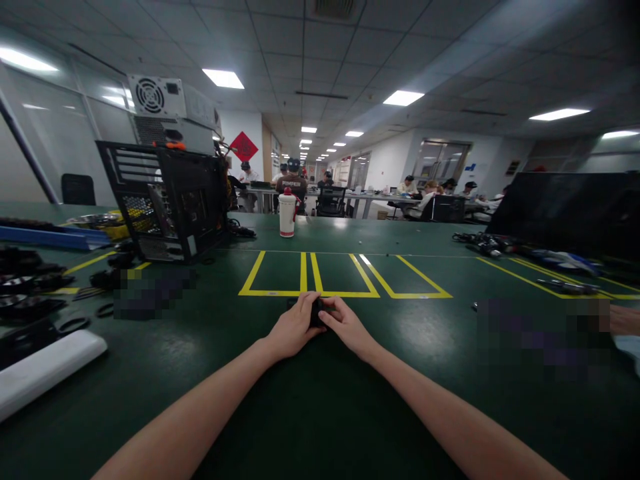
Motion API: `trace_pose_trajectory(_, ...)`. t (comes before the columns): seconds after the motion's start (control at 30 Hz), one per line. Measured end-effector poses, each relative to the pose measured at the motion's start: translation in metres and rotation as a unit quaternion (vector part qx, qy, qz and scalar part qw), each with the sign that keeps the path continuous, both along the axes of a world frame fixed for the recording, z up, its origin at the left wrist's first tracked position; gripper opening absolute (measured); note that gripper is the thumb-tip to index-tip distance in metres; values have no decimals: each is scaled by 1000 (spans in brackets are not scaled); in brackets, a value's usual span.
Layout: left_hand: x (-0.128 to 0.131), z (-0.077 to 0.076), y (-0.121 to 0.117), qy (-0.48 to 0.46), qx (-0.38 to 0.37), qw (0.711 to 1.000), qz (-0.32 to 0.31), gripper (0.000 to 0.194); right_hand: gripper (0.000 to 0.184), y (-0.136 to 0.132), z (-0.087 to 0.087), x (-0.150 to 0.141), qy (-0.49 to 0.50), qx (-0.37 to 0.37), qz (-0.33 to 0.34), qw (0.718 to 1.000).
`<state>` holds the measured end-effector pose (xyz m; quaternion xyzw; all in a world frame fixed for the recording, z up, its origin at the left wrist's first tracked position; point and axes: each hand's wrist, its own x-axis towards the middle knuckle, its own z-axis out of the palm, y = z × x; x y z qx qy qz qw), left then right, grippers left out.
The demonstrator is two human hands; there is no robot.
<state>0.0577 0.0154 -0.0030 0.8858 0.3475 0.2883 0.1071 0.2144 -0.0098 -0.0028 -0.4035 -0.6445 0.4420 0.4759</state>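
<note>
Both my hands meet at the middle of the dark green table. My left hand and my right hand have their fingers closed round a small black object held between them. Most of that object is hidden by my fingers, and I cannot make out what it is. The hands rest just in front of yellow tape rectangles marked on the table.
An open black computer case stands at the left with a grey power supply on top. A white bottle with a red cap stands behind the tape. Black parts and a white bar lie far left. Tools lie at the right. Another person's hand is at the right edge. People sit at far desks.
</note>
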Motion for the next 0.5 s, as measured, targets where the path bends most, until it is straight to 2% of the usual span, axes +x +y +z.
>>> trace_pose_trajectory(0.2, 1, 0, 0, 3, -1, 1000, 1, 59, 19, 2, -1, -2, 17, 12, -21, 1000)
trace_pose_trajectory(0.33, 0, 2, -2, 7, -13, 1000, 0, 59, 27, 3, -1, -1, -7, 8, -36, 999)
trace_pose_trajectory(0.5, -1, 2, -2, 6, -9, 1000, -3, 59, 28, -4, 5, 1, -6, -8, -1, 1000)
